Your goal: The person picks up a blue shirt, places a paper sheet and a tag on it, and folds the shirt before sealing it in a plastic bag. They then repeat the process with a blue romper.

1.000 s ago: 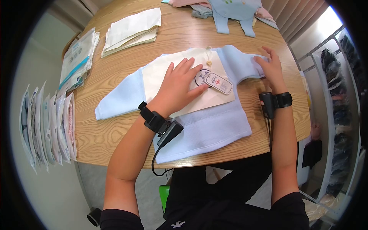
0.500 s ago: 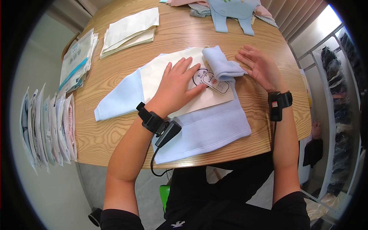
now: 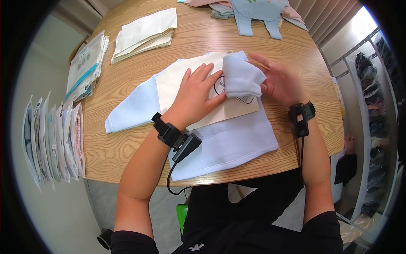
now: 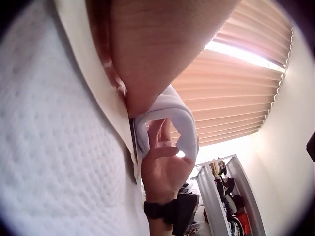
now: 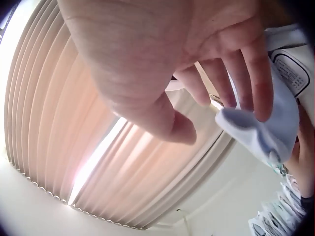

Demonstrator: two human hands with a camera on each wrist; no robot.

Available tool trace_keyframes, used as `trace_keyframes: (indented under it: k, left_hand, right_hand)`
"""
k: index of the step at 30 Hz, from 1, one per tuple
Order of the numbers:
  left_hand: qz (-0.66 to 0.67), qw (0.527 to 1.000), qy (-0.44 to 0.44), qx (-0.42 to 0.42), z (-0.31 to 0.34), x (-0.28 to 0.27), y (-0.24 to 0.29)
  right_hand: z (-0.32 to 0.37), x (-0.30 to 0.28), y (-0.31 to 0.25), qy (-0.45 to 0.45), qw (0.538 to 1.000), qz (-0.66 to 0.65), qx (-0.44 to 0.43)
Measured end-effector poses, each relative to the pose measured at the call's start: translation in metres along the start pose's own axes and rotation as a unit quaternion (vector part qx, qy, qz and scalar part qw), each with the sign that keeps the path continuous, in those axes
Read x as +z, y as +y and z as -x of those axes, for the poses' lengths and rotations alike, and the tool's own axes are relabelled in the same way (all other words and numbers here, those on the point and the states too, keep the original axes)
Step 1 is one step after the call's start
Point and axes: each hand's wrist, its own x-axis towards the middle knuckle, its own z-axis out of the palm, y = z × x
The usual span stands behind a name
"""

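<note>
1. Position: the light-blue textured fabric top (image 3: 228,148) lies spread on the pale wood-grain table (image 3: 190,38), mid-frame. A large cream card (image 3: 171,93) lies over its upper part.
2. Left hand (image 3: 190,97): rests palm down on the card, fingers spread, thumb pointing toward the right of the frame. It appears to hold the card against the fabric.
3. Right hand (image 3: 285,84): just right of centre, beside the folded-in light-blue sleeve (image 3: 243,78). Fingers apart and gently bent, touching the sleeve in the right wrist view; thumb away from the cloth, no pinch seen. Slight blur in the head view.
4. The sleeve lies across the right part of the card, partly covering a white rounded-corner tag (image 3: 246,100). The left wrist view shows the cloth arched (image 4: 182,120), not pressed flat. The other sleeve (image 3: 133,108) extends toward the left of the frame.
5. Surroundings: cream sheets (image 3: 144,36), upper left; pale and blue clothes (image 3: 258,10), top edge; bagged garments (image 3: 53,139), far left.
6. Handling, judged: steady, light pressure from the left palm should stop the card sliding. Best to lay the sleeve down with flat right fingers, working from the fold toward the cuff, with the tag flat beneath. Risk: pushing at the cuff alone could bunch the cloth or skew the card.
</note>
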Motion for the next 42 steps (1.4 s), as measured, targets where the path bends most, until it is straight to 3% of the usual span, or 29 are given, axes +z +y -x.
trace_keyframes:
  k: [2, 5, 7, 8, 9, 10, 11, 15, 17, 21, 23, 27, 29, 33, 36, 42]
  left_hand:
    - [0.003, 1.0, 0.0, -0.001, 0.001, 0.0, -0.001]
    - [-0.013, 1.0, 0.021, 0.009, -0.001, 0.005, -0.01]
    - [0.288, 0.948, 0.033, -0.127, -0.006, 0.005, -0.023]
    - [0.288, 0.948, 0.033, -0.127, -0.007, 0.006, -0.028]
    - [0.462, 0.864, 0.071, -0.186, -0.01, -0.004, -0.024]
    - [0.616, 0.744, 0.105, -0.238, -0.012, -0.013, -0.02]
    - [0.632, 0.722, 0.129, -0.252, -0.014, -0.019, -0.017]
    - [0.647, 0.726, 0.118, -0.202, -0.011, -0.027, -0.027]
    - [0.484, 0.851, 0.083, -0.184, -0.009, -0.029, -0.018]
    - [0.493, 0.845, 0.03, -0.206, -0.006, -0.041, -0.023]
    - [0.458, 0.868, -0.026, -0.191, -0.006, -0.045, -0.031]
    - [0.456, 0.864, -0.057, -0.205, -0.006, -0.045, -0.041]
    - [0.502, 0.84, -0.019, -0.204, -0.007, -0.043, -0.042]
    - [0.531, 0.817, 0.0, -0.224, -0.008, -0.04, -0.044]
    - [0.531, 0.808, 0.027, -0.254, -0.008, -0.035, -0.05]
    - [0.533, 0.802, 0.083, -0.255, -0.01, -0.026, -0.046]
  right_hand:
    - [0.0, 0.004, 0.003, -0.082, 0.994, 0.058, 0.034]
    - [-0.001, 0.011, 0.009, -0.118, 0.989, 0.067, 0.053]
    - [0.0, 0.015, 0.01, -0.111, 0.985, 0.117, 0.059]
    - [0.0, 0.016, 0.01, -0.104, 0.978, 0.168, 0.065]
    - [0.0, 0.018, 0.01, -0.103, 0.978, 0.168, 0.065]
    - [0.001, 0.02, 0.009, -0.099, 0.977, 0.176, 0.068]
    - [0.002, 0.022, 0.008, -0.094, 0.976, 0.183, 0.071]
    - [0.002, 0.024, 0.008, -0.078, 0.977, 0.186, 0.075]
    - [0.002, 0.016, 0.01, -0.122, 0.978, 0.158, 0.056]
    - [0.002, 0.017, 0.01, -0.107, 0.976, 0.177, 0.064]
    - [0.002, 0.014, 0.01, -0.121, 0.977, 0.166, 0.054]
    - [0.002, 0.011, 0.003, -0.055, 0.988, 0.144, 0.014]
    - [0.0, -0.001, 0.003, 0.15, 0.971, 0.131, -0.133]
    - [-0.002, -0.006, 0.002, 0.136, 0.971, 0.109, -0.161]
    - [-0.004, -0.001, 0.005, 0.123, 0.989, 0.022, -0.085]
    - [-0.006, 0.018, 0.016, 0.044, 0.991, 0.122, 0.013]
